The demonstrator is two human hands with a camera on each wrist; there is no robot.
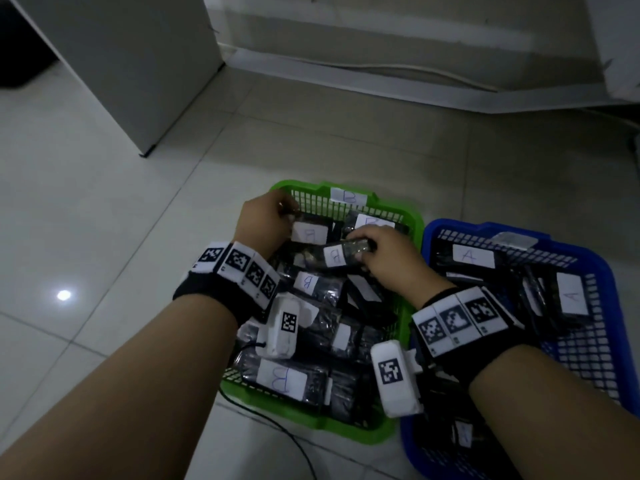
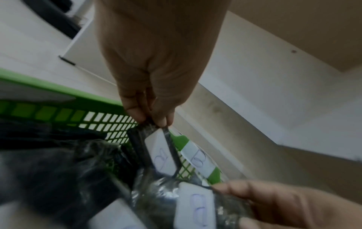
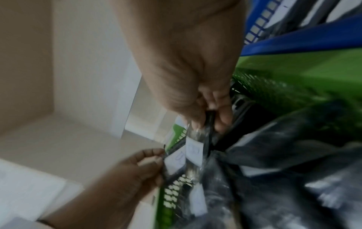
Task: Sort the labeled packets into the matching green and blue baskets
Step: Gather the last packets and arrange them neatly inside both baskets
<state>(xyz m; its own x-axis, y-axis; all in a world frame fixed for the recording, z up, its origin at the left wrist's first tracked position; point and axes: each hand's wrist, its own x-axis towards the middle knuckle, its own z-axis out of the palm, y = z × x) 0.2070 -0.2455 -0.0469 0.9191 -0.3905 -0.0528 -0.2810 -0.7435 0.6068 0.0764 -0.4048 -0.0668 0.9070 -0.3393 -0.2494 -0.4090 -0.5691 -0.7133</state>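
A green basket [image 1: 414, 220] tagged B holds several black packets with white B labels. To its right, a blue basket [image 1: 606, 271] holds packets labelled A. My left hand [image 1: 270, 220] is at the green basket's far left corner and pinches the top edge of one B packet [image 1: 309, 233], also seen as the pinched B packet [image 2: 160, 153] in the left wrist view. My right hand [image 1: 384, 254] grips another B packet [image 1: 334, 257] by its end over the middle of the green basket; the right wrist view shows that gripped packet [image 3: 194, 151] between thumb and fingers.
Both baskets sit on a pale tiled floor [image 1: 104, 237]. A white cabinet [image 1: 138, 64] stands at the far left and a wall base with a cable [image 1: 415, 69] runs behind. A black cord [image 1: 277, 424] trails in front of the green basket.
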